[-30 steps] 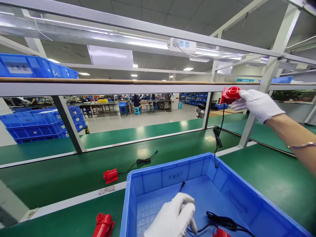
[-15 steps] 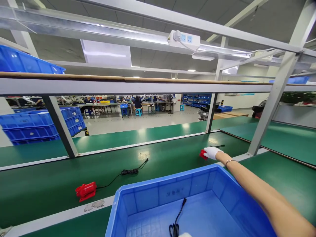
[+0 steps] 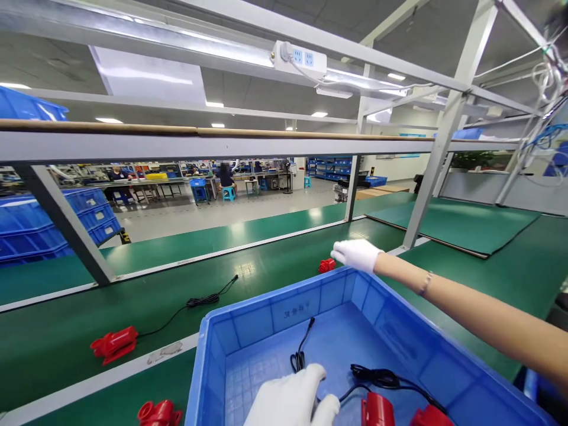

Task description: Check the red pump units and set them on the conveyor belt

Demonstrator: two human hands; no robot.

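Observation:
My right hand (image 3: 356,254), in a white glove, hovers at the far rim of the blue bin (image 3: 275,296), fingers apart and holding nothing. Just left of it, a red part (image 3: 327,265) lies on the green belt. My left hand (image 3: 288,399), also gloved, reaches low into the bin, thumb spread from the fingers, beside a black cable (image 3: 298,359). To its right in the bin are a red part (image 3: 377,409), another red part (image 3: 430,416) and a coiled black cable (image 3: 377,376). Another red part (image 3: 114,344) with a cable lies on the belt at left.
One more red part (image 3: 160,413) sits left of the bin. Metal posts (image 3: 428,171) and a shelf beam (image 3: 222,142) stand beyond the belt. Stacked blue crates (image 3: 93,216) are at far left. A seated person (image 3: 226,176) is in the background.
My right hand has let go of the red part, which now lies on the belt. My left hand has come into view in the bin. The view has shifted right, showing more red parts.

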